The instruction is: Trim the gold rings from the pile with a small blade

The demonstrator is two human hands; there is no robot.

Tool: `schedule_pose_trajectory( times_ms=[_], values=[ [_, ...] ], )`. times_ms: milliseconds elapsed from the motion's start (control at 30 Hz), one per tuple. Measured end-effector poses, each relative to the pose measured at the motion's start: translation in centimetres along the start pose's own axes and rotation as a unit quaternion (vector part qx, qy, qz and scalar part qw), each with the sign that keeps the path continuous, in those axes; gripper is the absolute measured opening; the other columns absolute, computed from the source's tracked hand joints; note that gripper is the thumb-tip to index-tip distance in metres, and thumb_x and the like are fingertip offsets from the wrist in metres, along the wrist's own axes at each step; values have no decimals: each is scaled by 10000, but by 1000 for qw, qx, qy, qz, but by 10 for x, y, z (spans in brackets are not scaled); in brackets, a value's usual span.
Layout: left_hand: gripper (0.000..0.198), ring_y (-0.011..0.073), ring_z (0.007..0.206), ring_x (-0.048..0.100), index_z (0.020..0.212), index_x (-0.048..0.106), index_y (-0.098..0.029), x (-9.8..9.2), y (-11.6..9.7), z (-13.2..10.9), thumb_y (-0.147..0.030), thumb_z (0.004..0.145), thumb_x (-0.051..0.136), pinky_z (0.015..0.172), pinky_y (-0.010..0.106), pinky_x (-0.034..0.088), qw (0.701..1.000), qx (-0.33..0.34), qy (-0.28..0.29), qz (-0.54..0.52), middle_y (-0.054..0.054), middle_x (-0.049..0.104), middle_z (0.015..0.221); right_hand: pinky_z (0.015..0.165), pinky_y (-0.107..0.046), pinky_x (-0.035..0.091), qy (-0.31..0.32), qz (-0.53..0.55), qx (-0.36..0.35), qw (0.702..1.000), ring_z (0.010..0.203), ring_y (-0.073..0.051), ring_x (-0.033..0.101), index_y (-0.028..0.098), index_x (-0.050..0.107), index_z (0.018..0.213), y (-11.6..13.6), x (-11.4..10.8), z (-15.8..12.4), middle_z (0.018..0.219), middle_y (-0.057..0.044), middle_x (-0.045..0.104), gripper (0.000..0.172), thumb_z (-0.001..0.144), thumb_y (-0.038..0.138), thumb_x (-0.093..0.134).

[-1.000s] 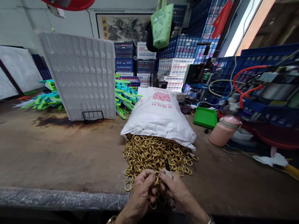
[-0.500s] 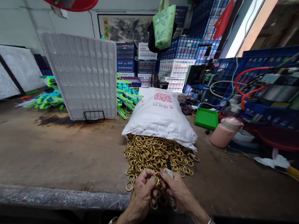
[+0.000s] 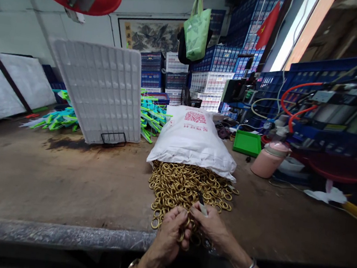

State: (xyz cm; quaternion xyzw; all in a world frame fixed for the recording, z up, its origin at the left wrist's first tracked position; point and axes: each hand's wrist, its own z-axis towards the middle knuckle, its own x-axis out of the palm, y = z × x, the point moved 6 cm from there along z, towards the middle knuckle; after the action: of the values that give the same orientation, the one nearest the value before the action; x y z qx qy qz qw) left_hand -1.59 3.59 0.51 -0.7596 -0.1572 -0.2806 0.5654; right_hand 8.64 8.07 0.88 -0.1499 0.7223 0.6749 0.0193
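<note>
Many brass-coloured rings [image 3: 175,185] spill in a heap from the mouth of a white sack [image 3: 193,142] onto the table. At the heap's near edge, my left hand [image 3: 171,230] has its fingers curled round a few of these rings. Close beside it on the right, my right hand [image 3: 214,228] is closed on a slim tool [image 3: 202,204] with a dark tip and pale grey body, pointing away from me over the rings. Its exact kind does not show, and my palm covers its rear part. The two hands' fingertips are near each other.
A white ribbed tray [image 3: 102,91] stands upright on a black wire stand, with green and turquoise plastic pieces [image 3: 58,118] behind it. Right of the sack are a green tray [image 3: 247,143] and a pink flask [image 3: 269,159]. The table's near edge [image 3: 57,235] runs below my hands.
My hands have drawn slightly apart at the fingertips. The ring pinched between them is now lower, within my left fingers. The view has shifted slightly.
</note>
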Motion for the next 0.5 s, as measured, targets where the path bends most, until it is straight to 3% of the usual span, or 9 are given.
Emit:
schedule_pose_trajectory(
  times_ms=[500],
  values=[
    [213,40,424,395,699,464,-162,-1,-2,0,-224,578,628,334,133,218,997,-40,-27,-62,-30,484,613,454,-205,292,5,25,10,1000,477,-87,372,195,533,614,11,4,-6,499,58,438,194,657,383,537]
  ],
)
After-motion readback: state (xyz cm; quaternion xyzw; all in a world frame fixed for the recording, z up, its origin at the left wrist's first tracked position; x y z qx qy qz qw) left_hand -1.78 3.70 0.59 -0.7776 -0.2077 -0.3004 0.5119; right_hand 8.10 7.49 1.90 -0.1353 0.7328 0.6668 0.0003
